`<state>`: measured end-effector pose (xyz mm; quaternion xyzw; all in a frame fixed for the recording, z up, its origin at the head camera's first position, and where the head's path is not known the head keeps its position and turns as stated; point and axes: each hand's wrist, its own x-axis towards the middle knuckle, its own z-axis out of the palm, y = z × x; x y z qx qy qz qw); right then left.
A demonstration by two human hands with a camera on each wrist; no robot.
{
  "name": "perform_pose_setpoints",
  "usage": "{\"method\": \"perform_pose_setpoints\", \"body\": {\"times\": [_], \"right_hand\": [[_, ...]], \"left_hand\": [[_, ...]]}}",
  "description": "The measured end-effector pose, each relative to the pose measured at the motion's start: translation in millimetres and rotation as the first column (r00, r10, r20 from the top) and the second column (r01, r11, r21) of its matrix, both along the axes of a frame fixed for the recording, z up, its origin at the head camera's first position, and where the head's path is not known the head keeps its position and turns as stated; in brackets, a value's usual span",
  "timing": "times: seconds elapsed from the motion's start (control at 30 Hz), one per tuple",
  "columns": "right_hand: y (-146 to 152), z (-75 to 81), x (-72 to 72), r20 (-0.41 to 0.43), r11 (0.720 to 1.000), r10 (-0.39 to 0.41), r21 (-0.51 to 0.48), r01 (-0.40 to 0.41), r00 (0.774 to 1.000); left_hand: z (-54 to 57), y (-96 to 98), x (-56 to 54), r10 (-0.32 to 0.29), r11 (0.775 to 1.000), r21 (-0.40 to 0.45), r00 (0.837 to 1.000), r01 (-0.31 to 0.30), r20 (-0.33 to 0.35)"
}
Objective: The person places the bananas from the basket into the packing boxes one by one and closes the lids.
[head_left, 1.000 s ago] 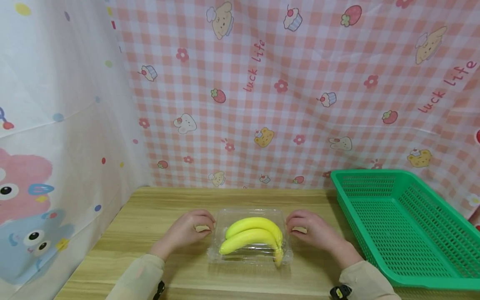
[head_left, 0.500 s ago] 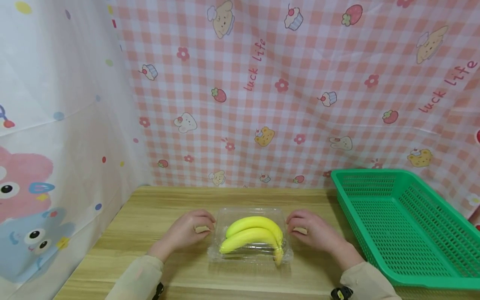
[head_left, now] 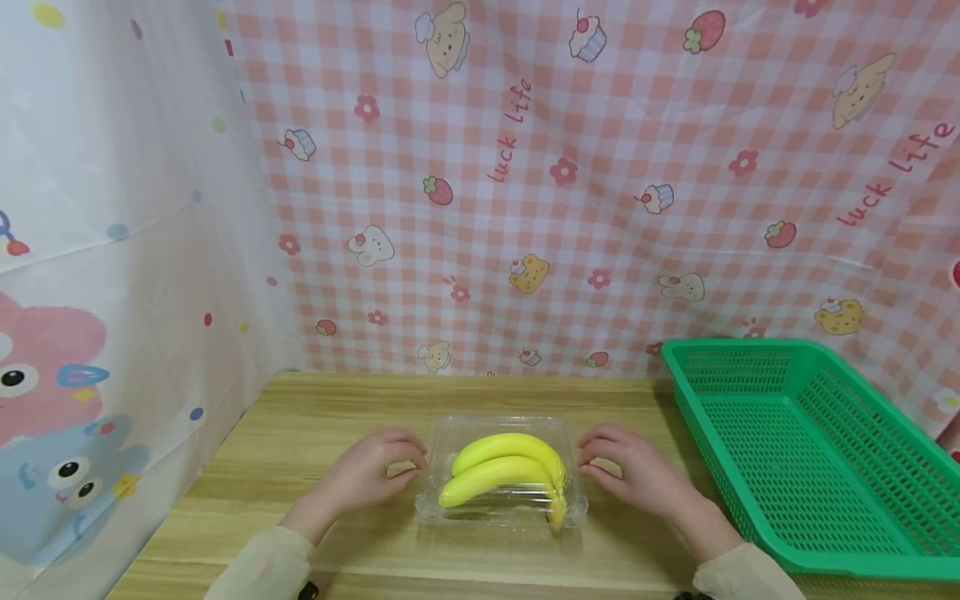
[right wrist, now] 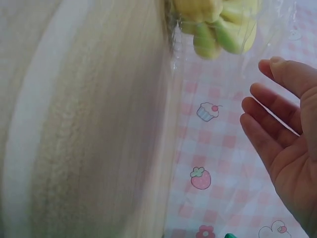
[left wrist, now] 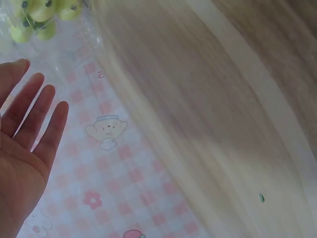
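Note:
A clear plastic clamshell box (head_left: 426, 510) sits on the table, its lid down over a bunch of yellow bananas (head_left: 498, 482). To the left of the box is my left hand (head_left: 367, 468), fingers loosely bent, fingertips close to the box's side and holding nothing. Mirroring it on the right, my right hand (head_left: 633, 467) has its fingertips just off the opposite side. Both wrist views show the palms with fingers spread, and the banana tips (left wrist: 42, 12) behind the clear plastic at the top.
A green plastic basket (head_left: 862, 565) with slotted walls stands at the right of the wooden table (head_left: 345, 404). A pink checked cloth (head_left: 480, 225) hangs behind the table, and a white printed cloth (head_left: 150, 275) hangs on the left.
Both hands have eased slightly outward from the sides of the box and their fingers have loosened. The box and bananas have stayed in place.

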<state>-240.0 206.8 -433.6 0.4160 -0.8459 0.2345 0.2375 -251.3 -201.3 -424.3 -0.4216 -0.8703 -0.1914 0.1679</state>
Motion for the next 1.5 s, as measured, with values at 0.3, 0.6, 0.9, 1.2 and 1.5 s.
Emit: {"method": "perform_pose_setpoints", "body": {"times": [0.3,0.6,0.9,1.2,1.5], "right_hand": [[-6.9,0.3,18.4,0.250,0.982,-0.073,-0.152,0.114,0.966],[-9.3,4.1,32.9,0.564,0.940,-0.014,-0.275,0.204,0.825],[-13.5,2.1,45.3,0.784,0.869,0.130,-0.384,0.310,0.607],[-19.4,-2.9,53.1,0.868,0.815,0.275,-0.438,0.379,0.414],[-23.5,-7.5,54.5,0.874,0.786,0.349,-0.470,0.403,0.338]], "left_hand": [[5.5,-0.2,14.9,0.047,0.983,0.164,0.975,-0.084,0.215],[11.2,2.4,28.3,0.127,0.935,0.229,0.858,-0.271,0.498],[7.0,5.9,38.9,-0.019,0.844,0.333,0.597,-0.421,0.802],[1.7,10.0,43.5,-0.203,0.769,0.397,0.399,-0.501,0.895],[-4.8,13.3,44.3,-0.306,0.713,0.436,0.315,-0.549,0.898]]}}
